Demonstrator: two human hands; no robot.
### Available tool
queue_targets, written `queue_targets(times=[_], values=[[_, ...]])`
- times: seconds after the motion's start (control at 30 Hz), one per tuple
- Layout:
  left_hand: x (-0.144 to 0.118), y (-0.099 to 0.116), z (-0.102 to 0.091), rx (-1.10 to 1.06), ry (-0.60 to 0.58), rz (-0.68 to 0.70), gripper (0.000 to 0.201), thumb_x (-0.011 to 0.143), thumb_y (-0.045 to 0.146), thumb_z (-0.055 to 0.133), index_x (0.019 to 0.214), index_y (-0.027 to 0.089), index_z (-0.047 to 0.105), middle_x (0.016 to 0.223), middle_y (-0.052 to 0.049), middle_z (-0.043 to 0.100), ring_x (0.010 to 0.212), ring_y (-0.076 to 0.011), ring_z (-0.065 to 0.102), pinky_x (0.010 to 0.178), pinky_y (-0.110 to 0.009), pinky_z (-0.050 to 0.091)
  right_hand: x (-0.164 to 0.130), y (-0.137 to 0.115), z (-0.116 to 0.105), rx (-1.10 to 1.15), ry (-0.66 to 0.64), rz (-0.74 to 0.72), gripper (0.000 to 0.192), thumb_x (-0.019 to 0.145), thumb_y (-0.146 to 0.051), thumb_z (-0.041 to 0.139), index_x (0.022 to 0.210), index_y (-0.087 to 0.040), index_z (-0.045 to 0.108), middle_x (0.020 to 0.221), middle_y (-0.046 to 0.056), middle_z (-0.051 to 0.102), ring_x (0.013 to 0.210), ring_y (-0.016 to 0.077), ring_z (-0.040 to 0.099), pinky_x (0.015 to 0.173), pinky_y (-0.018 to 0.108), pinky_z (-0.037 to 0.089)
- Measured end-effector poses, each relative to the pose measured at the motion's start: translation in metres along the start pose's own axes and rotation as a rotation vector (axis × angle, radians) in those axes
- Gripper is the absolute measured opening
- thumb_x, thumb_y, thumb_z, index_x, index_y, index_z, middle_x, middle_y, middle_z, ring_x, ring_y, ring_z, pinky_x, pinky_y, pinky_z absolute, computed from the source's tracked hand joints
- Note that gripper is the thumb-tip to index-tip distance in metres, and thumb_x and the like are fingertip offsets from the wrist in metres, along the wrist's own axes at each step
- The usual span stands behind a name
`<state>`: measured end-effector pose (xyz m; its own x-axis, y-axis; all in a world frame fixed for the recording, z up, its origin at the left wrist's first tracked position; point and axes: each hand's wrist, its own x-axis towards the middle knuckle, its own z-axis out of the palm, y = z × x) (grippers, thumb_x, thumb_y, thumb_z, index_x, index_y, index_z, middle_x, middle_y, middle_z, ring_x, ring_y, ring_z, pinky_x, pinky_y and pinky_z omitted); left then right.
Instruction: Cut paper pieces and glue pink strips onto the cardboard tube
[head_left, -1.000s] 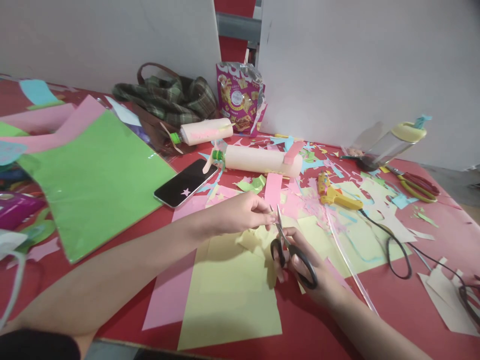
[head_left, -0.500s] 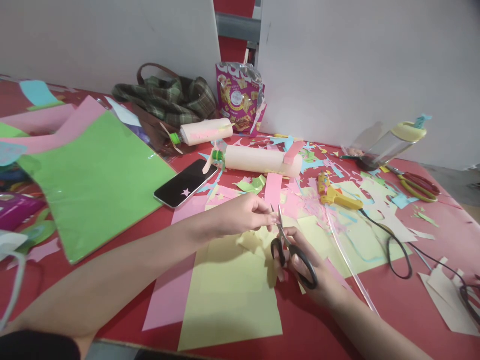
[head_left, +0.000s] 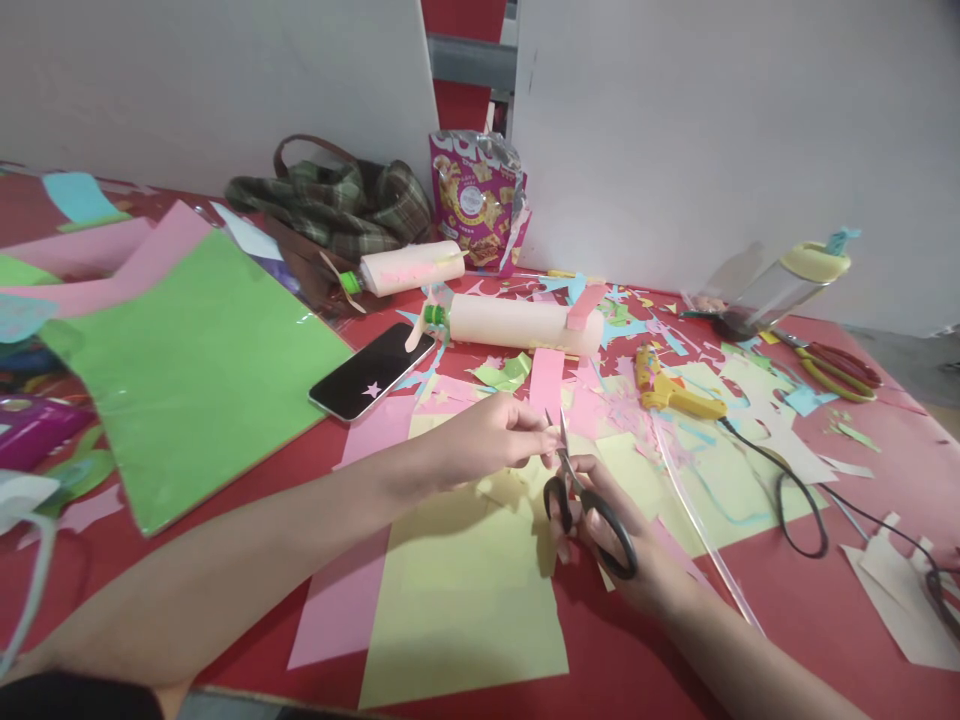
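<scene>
My right hand [head_left: 611, 525] has its fingers through the black handles of a pair of scissors [head_left: 571, 478], blades slightly apart and pointing away from me. Just left of the blades, my left hand [head_left: 517, 435] is pinched closed at the fingertips. What it pinches is too small to make out. Beneath both hands lie a yellow paper sheet [head_left: 465, 600] and a pink paper sheet [head_left: 341, 590]. Beyond them rests a paper-wrapped bottle [head_left: 510, 322] with a green cap, a pink strip bent over one end. A black phone [head_left: 360, 375] with a small pink star on it lies to the left.
A yellow glue gun [head_left: 675, 388] with a black cord sits at right among paper scraps. Behind are a second wrapped bottle [head_left: 412, 268], a snack bag [head_left: 480, 200], a plaid bag [head_left: 337, 205], a clear bottle [head_left: 787, 285] and red-handled scissors [head_left: 836, 370]. Green paper [head_left: 202, 370] covers the left.
My hands stay almost in place, and the scissor blades look slightly wider apart. The whole view has shifted a little.
</scene>
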<state>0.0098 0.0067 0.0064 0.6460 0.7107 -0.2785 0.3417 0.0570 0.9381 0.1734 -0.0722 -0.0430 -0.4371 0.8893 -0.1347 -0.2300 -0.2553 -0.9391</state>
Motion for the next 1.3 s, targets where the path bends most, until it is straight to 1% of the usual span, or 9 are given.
queue_targets(times=[0.17,0.4,0.53,0.7,0.87,1.03,1.2,1.3], values=[[-0.001,0.0,0.003,-0.016,0.01,-0.024,0.026,0.073,0.034,0.044,0.061,0.013,0.054,0.055,0.003,0.042,0.048,-0.0062,0.033,0.045,-0.021,0.023,0.001,0.001,0.0,0.013,0.008,-0.005,0.03,0.075,-0.044,0.049,0.093,-0.024,0.035,0.076,0.0,0.042,0.063,0.0113,0.041,0.059,0.026,0.035],[0.0,0.0,0.007,-0.07,0.046,-0.014,0.023,0.073,0.03,0.045,0.058,0.014,0.052,0.053,0.004,0.042,0.047,-0.0057,0.032,0.044,-0.021,0.023,0.0,0.002,0.0,0.061,-0.014,-0.013,0.028,0.076,-0.042,0.049,0.093,-0.025,0.035,0.078,0.001,0.045,0.061,0.0103,0.044,0.058,0.026,0.038],[0.0,-0.001,0.009,-0.133,0.047,-0.007,0.021,0.072,0.028,0.045,0.058,0.014,0.051,0.051,0.005,0.038,0.046,-0.0055,0.03,0.045,-0.021,0.023,-0.001,0.002,0.002,0.077,0.013,-0.014,0.029,0.075,-0.042,0.05,0.093,-0.025,0.036,0.078,0.001,0.046,0.06,0.0104,0.045,0.058,0.026,0.039],[0.0,-0.007,0.015,-0.155,0.06,0.021,0.025,0.075,0.031,0.042,0.061,0.013,0.052,0.049,0.006,0.029,0.045,-0.0061,0.026,0.044,-0.022,0.02,0.0,0.002,0.002,0.041,0.052,-0.023,0.031,0.074,-0.045,0.05,0.093,-0.025,0.037,0.076,0.001,0.046,0.062,0.0114,0.046,0.059,0.026,0.038],[-0.002,-0.006,0.019,-0.095,0.109,0.069,0.026,0.077,0.029,0.04,0.058,0.014,0.049,0.049,0.006,0.031,0.045,-0.0056,0.028,0.045,-0.022,0.023,0.001,0.004,0.0,0.015,0.062,-0.046,0.03,0.074,-0.046,0.048,0.094,-0.024,0.038,0.073,0.0,0.044,0.065,0.0128,0.045,0.059,0.026,0.036],[-0.002,-0.003,0.022,-0.144,0.125,0.079,0.027,0.077,0.026,0.039,0.054,0.014,0.043,0.049,0.006,0.032,0.045,-0.0052,0.027,0.046,-0.022,0.023,0.001,0.006,0.001,0.031,0.046,-0.066,0.029,0.076,-0.044,0.047,0.094,-0.024,0.038,0.076,0.001,0.046,0.065,0.0119,0.046,0.06,0.025,0.036],[-0.001,-0.007,0.026,-0.187,0.159,0.089,0.03,0.077,0.025,0.041,0.049,0.015,0.035,0.047,0.006,0.031,0.045,-0.0052,0.028,0.046,-0.021,0.025,0.0,0.006,0.002,0.024,0.044,-0.07,0.027,0.077,-0.043,0.046,0.094,-0.024,0.037,0.077,0.002,0.048,0.065,0.0119,0.045,0.061,0.026,0.036],[-0.002,-0.009,0.029,-0.204,0.161,0.098,0.031,0.078,0.025,0.039,0.049,0.015,0.037,0.046,0.006,0.034,0.044,-0.0052,0.031,0.046,-0.021,0.026,0.0,0.006,0.003,-0.001,0.051,-0.071,0.024,0.078,-0.041,0.044,0.093,-0.024,0.037,0.074,0.001,0.048,0.065,0.0121,0.046,0.062,0.027,0.037]])
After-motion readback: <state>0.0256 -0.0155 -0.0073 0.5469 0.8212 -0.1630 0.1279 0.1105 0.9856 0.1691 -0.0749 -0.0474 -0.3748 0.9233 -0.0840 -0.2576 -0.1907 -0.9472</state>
